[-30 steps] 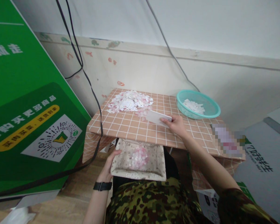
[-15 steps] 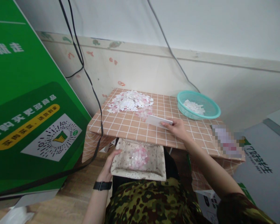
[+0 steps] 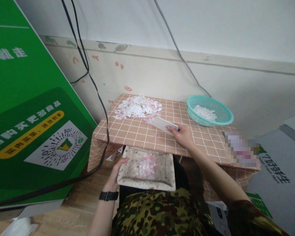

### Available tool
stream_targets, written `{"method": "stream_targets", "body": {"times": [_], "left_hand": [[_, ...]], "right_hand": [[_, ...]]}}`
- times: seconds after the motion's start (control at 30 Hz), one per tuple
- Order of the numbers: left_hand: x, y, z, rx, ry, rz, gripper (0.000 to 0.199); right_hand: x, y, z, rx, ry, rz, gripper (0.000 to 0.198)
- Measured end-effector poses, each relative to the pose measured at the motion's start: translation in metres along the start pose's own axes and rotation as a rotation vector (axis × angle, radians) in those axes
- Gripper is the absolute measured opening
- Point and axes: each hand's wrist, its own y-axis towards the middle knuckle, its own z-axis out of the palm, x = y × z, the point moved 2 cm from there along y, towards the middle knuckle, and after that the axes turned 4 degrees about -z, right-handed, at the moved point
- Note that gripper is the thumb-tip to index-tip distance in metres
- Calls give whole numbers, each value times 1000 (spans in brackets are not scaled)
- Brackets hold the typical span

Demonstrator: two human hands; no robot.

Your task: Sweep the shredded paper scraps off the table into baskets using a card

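My left hand (image 3: 116,174) grips the left rim of a speckled beige tray (image 3: 168,170), thumb over the edge and fingers hidden below. Pink and white flakes (image 3: 147,166) lie in the tray's middle, just under the table's front edge. In my right hand (image 3: 183,133) is a flat white card (image 3: 163,124), held over the table. The card's far end is close to a few faint pink pieces (image 3: 149,118). Behind these sits a heap of white and pink paper-like scraps (image 3: 137,106).
A turquoise basket (image 3: 225,114) with white pieces (image 3: 205,113) stands at the back right of the checked table (image 3: 127,131). A blurred-out item (image 3: 241,149) lies at the right edge. Dark cables (image 3: 98,93) hang at left before a green sign board (image 3: 36,85).
My right hand has shifted slightly left, and the card has turned so its far end points more toward the heap. The left hand and tray have hardly moved.
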Motion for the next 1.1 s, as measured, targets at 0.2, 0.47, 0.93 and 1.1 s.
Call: {"method": "stream_targets", "body": {"times": [0.2, 0.47, 0.93, 1.1], "left_hand": [[0, -2, 0, 12, -13, -13, 30], [1, 0, -1, 24, -33, -17, 35], [3, 3, -2, 14, -26, -3, 32], [2, 2, -2, 15, -8, 13, 35]], "right_hand": [[6, 14, 6, 80, 64, -54, 39], [0, 7, -3, 189, 123, -16, 39], [43, -60, -6, 348, 313, -171, 22], [32, -57, -19, 236, 223, -108, 25]]}}
